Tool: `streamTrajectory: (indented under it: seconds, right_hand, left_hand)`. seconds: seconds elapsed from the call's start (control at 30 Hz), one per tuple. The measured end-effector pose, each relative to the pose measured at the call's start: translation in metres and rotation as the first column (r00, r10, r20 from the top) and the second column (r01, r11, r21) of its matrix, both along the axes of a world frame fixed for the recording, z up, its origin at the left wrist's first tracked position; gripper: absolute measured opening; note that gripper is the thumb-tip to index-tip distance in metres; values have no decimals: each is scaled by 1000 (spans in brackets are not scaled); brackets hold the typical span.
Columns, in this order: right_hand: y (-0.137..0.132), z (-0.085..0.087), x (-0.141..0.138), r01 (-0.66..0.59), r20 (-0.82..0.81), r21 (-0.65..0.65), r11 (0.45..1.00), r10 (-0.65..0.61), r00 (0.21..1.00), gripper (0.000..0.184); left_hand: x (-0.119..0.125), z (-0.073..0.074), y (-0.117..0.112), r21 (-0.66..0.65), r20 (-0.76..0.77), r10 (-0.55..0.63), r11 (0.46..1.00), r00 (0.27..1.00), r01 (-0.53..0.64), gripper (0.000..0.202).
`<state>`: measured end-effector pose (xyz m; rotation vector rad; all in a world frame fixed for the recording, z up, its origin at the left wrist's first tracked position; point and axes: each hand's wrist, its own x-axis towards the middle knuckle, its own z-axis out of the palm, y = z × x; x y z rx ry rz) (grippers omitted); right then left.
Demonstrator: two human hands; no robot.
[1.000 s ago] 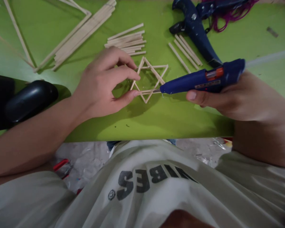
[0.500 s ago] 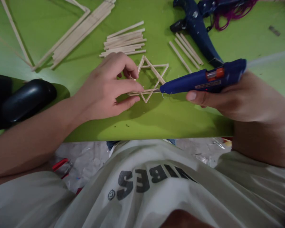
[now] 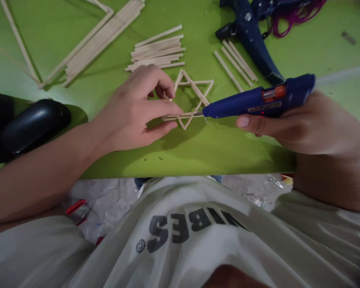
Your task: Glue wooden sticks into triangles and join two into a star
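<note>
Gluing a stick star on the green table (image 3: 78, 24)

The left hand (image 3: 138, 110) pinches the star (image 3: 192, 100); the right hand (image 3: 291, 124), fingers wrapped, holds the blue glue gun (image 3: 258, 102), nozzle touching a joint.

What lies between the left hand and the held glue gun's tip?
Head view: the stick star lies there, pinched by the left hand, touched by the glue gun tip.

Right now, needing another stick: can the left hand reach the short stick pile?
Probably yes: the pile lies just beyond the left hand, nothing between, though it pinches the star.
</note>
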<state>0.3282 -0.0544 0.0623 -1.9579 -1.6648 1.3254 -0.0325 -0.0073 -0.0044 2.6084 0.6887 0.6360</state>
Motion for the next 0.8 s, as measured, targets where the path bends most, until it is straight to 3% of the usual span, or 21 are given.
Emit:
streamTrajectory:
  seconds: [0.27, 0.43, 0.63, 0.8]
  right_hand:
    - [2, 4, -3, -39, 33, -27, 999, 40, 999, 63]
    - [1, 3, 0, -62, 12, -14, 998, 62, 998, 51]
    - [7, -8, 5, -153, -179, 156, 976, 180, 967, 50]
    - [7, -9, 5, -150, -180, 184, 971, 183, 966, 55]
  left_hand:
    - [1, 2, 2, 36, 42, -21, 999, 999, 19, 22]
    - [-1, -2, 6, 84, 26, -38, 996, 999, 35, 23]
    - [-4, -4, 7, 134, 5, -49, 990, 999, 47, 25]
    - [-5, -1, 5, 95, -30, -8, 995, 1000, 11, 24]
